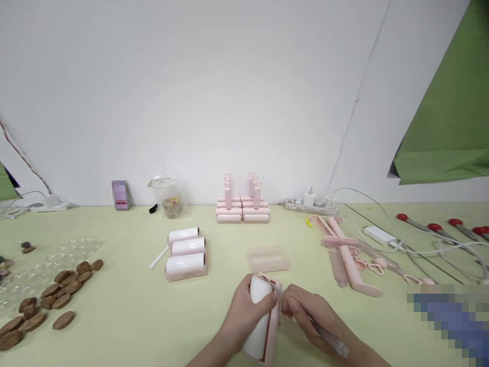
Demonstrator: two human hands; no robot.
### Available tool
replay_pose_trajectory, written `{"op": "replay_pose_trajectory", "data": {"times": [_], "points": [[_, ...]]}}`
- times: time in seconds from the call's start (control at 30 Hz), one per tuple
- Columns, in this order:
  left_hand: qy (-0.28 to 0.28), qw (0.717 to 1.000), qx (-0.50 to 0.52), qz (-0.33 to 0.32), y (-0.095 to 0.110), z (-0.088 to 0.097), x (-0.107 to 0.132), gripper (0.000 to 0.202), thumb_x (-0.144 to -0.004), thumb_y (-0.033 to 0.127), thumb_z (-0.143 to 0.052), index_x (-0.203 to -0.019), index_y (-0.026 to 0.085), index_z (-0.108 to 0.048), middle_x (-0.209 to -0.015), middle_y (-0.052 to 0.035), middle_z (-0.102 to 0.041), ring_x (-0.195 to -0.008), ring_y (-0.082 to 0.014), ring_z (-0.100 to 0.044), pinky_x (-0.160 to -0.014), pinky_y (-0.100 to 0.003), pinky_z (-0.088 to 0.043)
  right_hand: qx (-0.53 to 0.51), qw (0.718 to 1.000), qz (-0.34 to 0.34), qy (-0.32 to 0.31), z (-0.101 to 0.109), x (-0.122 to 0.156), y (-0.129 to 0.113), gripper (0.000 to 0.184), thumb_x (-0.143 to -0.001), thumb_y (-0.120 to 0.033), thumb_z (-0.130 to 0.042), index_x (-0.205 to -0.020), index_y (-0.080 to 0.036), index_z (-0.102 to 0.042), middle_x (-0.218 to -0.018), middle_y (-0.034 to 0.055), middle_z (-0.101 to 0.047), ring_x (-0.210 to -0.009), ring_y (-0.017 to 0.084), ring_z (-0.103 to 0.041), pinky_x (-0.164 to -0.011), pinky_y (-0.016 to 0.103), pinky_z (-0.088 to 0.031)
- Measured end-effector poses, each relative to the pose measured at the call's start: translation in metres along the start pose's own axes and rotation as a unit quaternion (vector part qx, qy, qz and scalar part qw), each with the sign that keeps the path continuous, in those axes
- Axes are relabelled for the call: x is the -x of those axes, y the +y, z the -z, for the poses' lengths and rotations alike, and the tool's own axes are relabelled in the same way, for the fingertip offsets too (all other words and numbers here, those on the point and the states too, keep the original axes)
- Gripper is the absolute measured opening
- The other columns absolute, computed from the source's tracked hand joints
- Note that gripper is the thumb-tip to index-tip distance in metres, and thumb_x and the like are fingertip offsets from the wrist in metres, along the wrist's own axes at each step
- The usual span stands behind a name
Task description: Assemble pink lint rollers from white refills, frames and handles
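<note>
Near the table's front edge my left hand is closed around a lint roller, a white roll set in a pink case. The roll stands tilted, its top end towards the back. My right hand grips a slim rod with a clear end. Its thin metal tip reaches the top of the pink case, close to my left thumb. My right fingers partly hide the rod. Just behind my hands lies a translucent pink cover.
Several white rolls in pink holders lie left of centre, beside a white strip. Lint rollers with upright handles stand against the wall. Pink parts and cables spread rightward; brown wooden pieces lie left.
</note>
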State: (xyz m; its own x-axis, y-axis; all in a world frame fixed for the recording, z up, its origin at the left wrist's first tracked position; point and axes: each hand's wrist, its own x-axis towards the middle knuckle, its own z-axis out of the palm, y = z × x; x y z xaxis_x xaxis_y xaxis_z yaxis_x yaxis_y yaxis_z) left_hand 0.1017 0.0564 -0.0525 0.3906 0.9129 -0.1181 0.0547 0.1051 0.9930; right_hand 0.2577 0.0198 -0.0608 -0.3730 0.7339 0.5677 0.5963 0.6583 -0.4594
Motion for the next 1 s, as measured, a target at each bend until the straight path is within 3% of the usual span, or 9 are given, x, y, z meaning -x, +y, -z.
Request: {"op": "replay_pose_trajectory", "data": {"times": [0.17, 0.3, 0.43, 0.6, 0.8, 1.0], "points": [[0.029, 0.999, 0.011, 0.015, 0.002, 0.003, -0.002, 0.027, -0.067, 0.027, -0.061, -0.087, 0.015, -0.048, -0.076, -0.0011, -0.057, -0.067, -0.0136, -0.054, -0.058, -0.021, -0.044, 0.065, 0.996, 0.038, 0.053, -0.009, -0.003, -0.001, 0.020, -0.089, -0.017, -0.027, -0.071, -0.023, -0.035, -0.058, -0.0045, -0.042, -0.048, 0.009, -0.041, -0.045, 0.019, -0.035], [0.032, 0.999, -0.001, 0.037, 0.000, 0.004, -0.007, 0.027, -0.065, 0.026, -0.062, -0.085, 0.015, -0.049, -0.076, -0.0021, -0.056, -0.066, -0.0141, -0.055, -0.057, -0.023, -0.045, 0.043, 0.997, 0.006, 0.060, -0.013, -0.002, -0.003, 0.020, -0.089, -0.015, -0.028, -0.071, -0.022, -0.036, -0.058, -0.0042, -0.041, -0.048, 0.009, -0.042, -0.046, 0.019, -0.036], [0.067, 0.994, 0.059, 0.061, -0.003, 0.003, -0.011, 0.025, -0.065, 0.018, -0.058, -0.083, 0.018, -0.040, -0.065, 0.0033, -0.052, -0.055, -0.0134, -0.055, -0.052, -0.027, -0.048, 0.086, 0.993, 0.049, 0.070, -0.017, -0.001, 0.000, 0.018, -0.086, -0.012, -0.031, -0.076, -0.021, -0.042, -0.059, -0.0020, -0.046, -0.049, 0.011, -0.044, -0.045, 0.021, -0.034], [0.045, 0.998, 0.037, 0.029, -0.004, 0.008, -0.016, 0.026, -0.069, 0.028, -0.058, -0.083, 0.018, -0.038, -0.058, 0.0047, -0.050, -0.049, -0.0114, -0.052, -0.049, -0.024, -0.046, 0.101, 0.993, 0.032, 0.060, -0.011, -0.002, 0.000, 0.021, -0.087, -0.013, -0.032, -0.071, -0.020, -0.044, -0.056, -0.0023, -0.046, -0.046, 0.010, -0.044, -0.046, 0.022, -0.032], [0.024, 0.995, -0.088, -0.037, -0.003, 0.020, -0.015, 0.014, -0.076, 0.032, -0.047, -0.083, 0.021, -0.042, -0.059, 0.0041, -0.051, -0.048, -0.0113, -0.049, -0.044, -0.021, -0.040, -0.071, 0.991, -0.088, 0.069, 0.008, -0.004, -0.016, 0.032, -0.090, -0.025, -0.028, -0.065, -0.020, -0.047, -0.058, -0.0013, -0.054, -0.054, 0.011, -0.051, -0.053, 0.021, -0.038], [0.028, 0.983, -0.159, -0.083, -0.001, 0.022, -0.010, 0.012, -0.074, 0.030, -0.049, -0.083, 0.022, -0.045, -0.069, 0.0035, -0.054, -0.061, -0.0127, -0.050, -0.056, -0.022, -0.040, -0.132, 0.984, -0.118, 0.028, 0.010, -0.007, -0.021, 0.035, -0.090, -0.030, -0.029, -0.063, -0.020, -0.049, -0.059, -0.0009, -0.056, -0.055, 0.011, -0.053, -0.055, 0.021, -0.039]]}}
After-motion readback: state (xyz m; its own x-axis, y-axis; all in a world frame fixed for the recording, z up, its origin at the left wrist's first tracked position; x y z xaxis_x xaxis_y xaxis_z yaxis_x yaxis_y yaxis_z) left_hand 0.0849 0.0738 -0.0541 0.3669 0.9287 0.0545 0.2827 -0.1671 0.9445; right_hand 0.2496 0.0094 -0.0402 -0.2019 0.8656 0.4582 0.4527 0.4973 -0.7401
